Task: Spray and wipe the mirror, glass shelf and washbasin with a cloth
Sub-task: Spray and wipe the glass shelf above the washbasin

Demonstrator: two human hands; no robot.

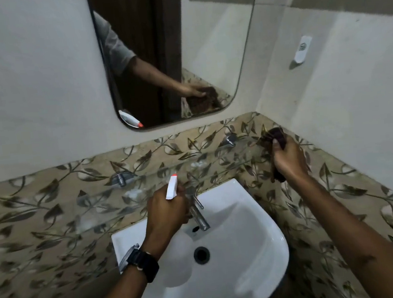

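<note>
My left hand grips a white spray bottle with an orange nozzle, held above the back of the white washbasin and pointed toward the glass shelf. White foam patches lie on the shelf. My right hand is closed on a dark brown cloth, pressed at the right end of the shelf near the corner. The mirror hangs above and reflects the cloth hand and the bottle's nozzle.
A steel tap rises at the basin's back edge, just right of my left hand. Two metal brackets hold the shelf to the leaf-patterned tiles. A white wall hook sits on the right wall. A black watch is on my left wrist.
</note>
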